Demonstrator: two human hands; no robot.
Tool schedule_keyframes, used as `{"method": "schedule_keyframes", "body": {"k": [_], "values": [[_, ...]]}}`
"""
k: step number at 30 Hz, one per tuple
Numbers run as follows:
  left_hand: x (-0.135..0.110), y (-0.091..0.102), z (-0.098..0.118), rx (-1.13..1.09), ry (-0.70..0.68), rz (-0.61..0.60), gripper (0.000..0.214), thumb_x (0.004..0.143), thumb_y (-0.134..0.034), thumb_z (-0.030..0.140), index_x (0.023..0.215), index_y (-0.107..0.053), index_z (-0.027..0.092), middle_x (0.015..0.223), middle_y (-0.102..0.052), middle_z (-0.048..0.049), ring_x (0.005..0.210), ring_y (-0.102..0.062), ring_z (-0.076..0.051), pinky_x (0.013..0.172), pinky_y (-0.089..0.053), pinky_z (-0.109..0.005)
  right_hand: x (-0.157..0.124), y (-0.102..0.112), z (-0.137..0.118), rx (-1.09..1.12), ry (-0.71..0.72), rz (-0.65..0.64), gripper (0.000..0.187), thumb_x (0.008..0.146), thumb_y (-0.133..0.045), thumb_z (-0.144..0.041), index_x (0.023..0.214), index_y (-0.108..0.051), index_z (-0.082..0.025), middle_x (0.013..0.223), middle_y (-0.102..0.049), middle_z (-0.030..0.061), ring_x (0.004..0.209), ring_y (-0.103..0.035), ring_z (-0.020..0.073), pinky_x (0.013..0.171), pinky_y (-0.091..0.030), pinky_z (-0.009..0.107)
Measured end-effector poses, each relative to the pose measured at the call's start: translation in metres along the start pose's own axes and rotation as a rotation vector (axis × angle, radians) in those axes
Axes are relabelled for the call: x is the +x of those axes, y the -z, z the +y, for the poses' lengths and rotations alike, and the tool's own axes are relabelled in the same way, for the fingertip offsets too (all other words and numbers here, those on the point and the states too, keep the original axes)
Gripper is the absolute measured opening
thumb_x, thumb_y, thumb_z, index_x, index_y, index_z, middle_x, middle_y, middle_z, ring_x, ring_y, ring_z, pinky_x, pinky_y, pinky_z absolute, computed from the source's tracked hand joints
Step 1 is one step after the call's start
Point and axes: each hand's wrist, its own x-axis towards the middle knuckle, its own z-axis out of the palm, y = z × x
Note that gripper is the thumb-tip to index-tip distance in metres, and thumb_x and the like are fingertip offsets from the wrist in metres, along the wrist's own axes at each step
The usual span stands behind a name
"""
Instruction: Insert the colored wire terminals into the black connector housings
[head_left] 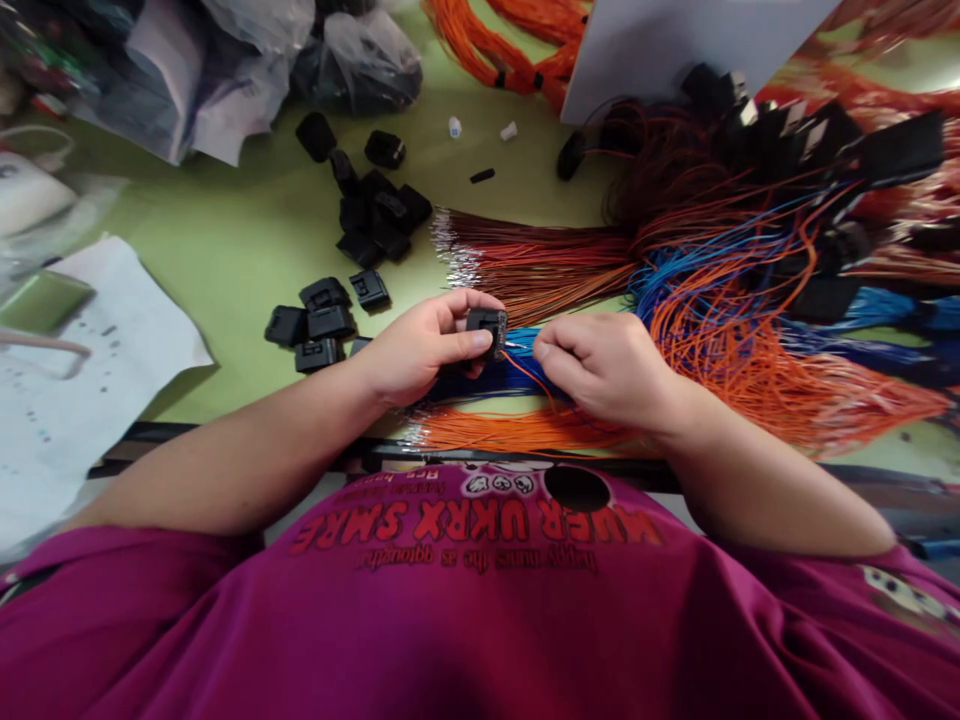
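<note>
My left hand [442, 345] pinches a black connector housing [486, 330] between thumb and fingers, its face turned to the right. An orange wire [529, 368] runs out of that face and curves down. Close by on the right, my right hand [600, 365] is closed, thumb against fingers, at a thin wire with a silvery end [516, 346] at the housing; its colour is hard to make out. Beneath both hands lie blue wires [495, 382]. Nearer my body is a row of orange wires [510, 430] with metal terminals at the left ends.
Loose black housings [382, 215] lie in a pile behind my left hand, with several more [322, 320] nearer. Brown and red wires [555, 250] stretch across the table [232, 260]. Wired housings [825, 140] heap at the right. Plastic bags [367, 60] and paper [112, 350] are at the left.
</note>
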Motion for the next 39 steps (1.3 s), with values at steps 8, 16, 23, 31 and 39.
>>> {"method": "schedule_keyframes", "body": {"k": [8, 16, 23, 31, 39], "values": [[0.000, 0.000, -0.001, 0.067, -0.049, -0.005, 0.039, 0.073, -0.073, 0.026, 0.107, -0.057, 0.020, 0.074, -0.059, 0.0012, 0.058, -0.055, -0.009, 0.056, -0.043, -0.022, 0.006, -0.002, -0.005, 0.256, -0.152, -0.105, 0.021, 0.078, -0.045, -0.017, 0.060, -0.054, -0.015, 0.054, -0.050, -0.0038, 0.050, -0.037, 0.0056, 0.053, -0.026, 0.022], [0.001, 0.001, -0.003, 0.101, -0.069, 0.000, 0.040, 0.069, -0.075, 0.025, 0.104, -0.058, 0.019, 0.074, -0.059, 0.0016, 0.058, -0.056, -0.009, 0.058, -0.045, -0.022, 0.008, -0.003, -0.005, 0.323, -0.182, -0.067, 0.020, 0.077, -0.046, -0.015, 0.059, -0.053, -0.014, 0.053, -0.047, -0.0046, 0.052, -0.038, 0.0054, 0.054, -0.027, 0.021], [0.001, 0.000, -0.003, 0.092, -0.065, 0.027, 0.040, 0.067, -0.077, 0.023, 0.101, -0.059, 0.019, 0.074, -0.062, 0.0022, 0.058, -0.057, -0.008, 0.058, -0.047, -0.022, 0.008, -0.005, -0.006, 0.405, -0.222, -0.028, 0.021, 0.080, -0.046, -0.018, 0.062, -0.057, -0.014, 0.055, -0.048, -0.0041, 0.054, -0.040, 0.0061, 0.054, -0.030, 0.020], [0.001, 0.000, -0.006, 0.101, -0.058, 0.101, 0.042, 0.065, -0.078, 0.023, 0.101, -0.058, 0.018, 0.071, -0.063, 0.0018, 0.058, -0.058, -0.009, 0.058, -0.047, -0.022, 0.006, -0.016, -0.007, 0.365, -0.164, -0.023, 0.022, 0.083, -0.046, -0.020, 0.064, -0.055, -0.014, 0.056, -0.049, -0.0044, 0.054, -0.042, 0.0059, 0.056, -0.030, 0.020], [0.001, -0.001, -0.006, 0.129, -0.057, 0.118, 0.042, 0.063, -0.079, 0.022, 0.099, -0.059, 0.017, 0.073, -0.065, 0.0017, 0.059, -0.059, -0.009, 0.060, -0.049, -0.023, 0.006, -0.022, -0.008, 0.239, -0.158, -0.033, 0.023, 0.084, -0.044, -0.021, 0.066, -0.057, -0.015, 0.058, -0.052, -0.0020, 0.055, -0.042, 0.0078, 0.056, -0.027, 0.022]]}}
